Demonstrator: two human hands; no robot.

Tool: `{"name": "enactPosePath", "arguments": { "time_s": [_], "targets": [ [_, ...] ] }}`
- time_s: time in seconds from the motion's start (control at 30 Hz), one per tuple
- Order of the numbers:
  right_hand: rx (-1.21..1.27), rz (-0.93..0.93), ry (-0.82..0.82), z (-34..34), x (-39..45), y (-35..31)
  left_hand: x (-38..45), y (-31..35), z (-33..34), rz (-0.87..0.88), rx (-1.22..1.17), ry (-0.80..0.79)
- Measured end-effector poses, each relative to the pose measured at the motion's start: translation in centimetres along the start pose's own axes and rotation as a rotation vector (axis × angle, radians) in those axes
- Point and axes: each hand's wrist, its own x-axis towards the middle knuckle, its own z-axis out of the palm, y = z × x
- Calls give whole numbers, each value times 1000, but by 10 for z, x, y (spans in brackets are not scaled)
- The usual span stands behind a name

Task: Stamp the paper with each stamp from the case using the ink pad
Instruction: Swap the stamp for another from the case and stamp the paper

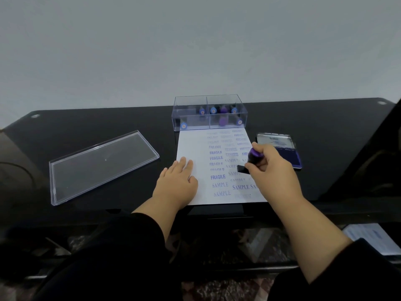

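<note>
From the head camera, the right hand (269,164) has its fingers curled round a purple-handled stamp (252,159), tilted, its black base just above the right side of the paper (191,148). The left hand (176,181) lies flat, fingers straight, pressing the sheet's near-left part onto the black table (86,118).

What could go wrong, I think: that area is already crowded with SAMPLE prints, so a new mark may overlap an old one; a tilted landing would print only part of the word (some prints look faint already); and the wrist might smear damp ink.

The clear case (209,112), touching the paper's far edge, is split by dividers and holds several stamps with blue and purple tops; exact count unclear. Its lid (102,168) lies well left. The ink pad (288,155) sits open just right of the paper.
</note>
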Motion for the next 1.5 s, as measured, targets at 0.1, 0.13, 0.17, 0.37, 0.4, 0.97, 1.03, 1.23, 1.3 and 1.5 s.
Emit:
{"name": "enactPosePath", "arguments": {
  "time_s": [0.1, 0.13, 0.17, 0.37, 0.4, 0.97, 1.03, 1.23, 1.3, 1.5],
  "targets": [
    [15, 11, 33, -3, 7, 3, 0, 0, -6, -12, -5, -51],
    [20, 16, 47, -4, 10, 4, 0, 0, -9, -17, 9, -63],
    [24, 19, 62, -6, 13, 5, 1, 1, -13, -19, 34, -66],
    [-7, 20, 150, -21, 34, 13, 22, 2, -27, 12, 169, 11],
    [-31, 28, 159, -24, 39, 17, 29, 2, -27, 11, 169, 17],
    [-346, 142, 101, -20, 75, 37, 66, -7, -6, -56, 79, 5],
    [-359, 136, 108, -19, 74, 37, 67, -7, -6, -51, 90, 5],
    [-374, 127, 119, -18, 70, 36, 69, -9, -6, -39, 102, -8],
    [-389, 126, 120, -18, 70, 35, 69, -8, -6, -39, 107, -14],
    [-414, 128, 124, -17, 71, 35, 71, -9, -7, -42, 117, -24]
  ]
}}
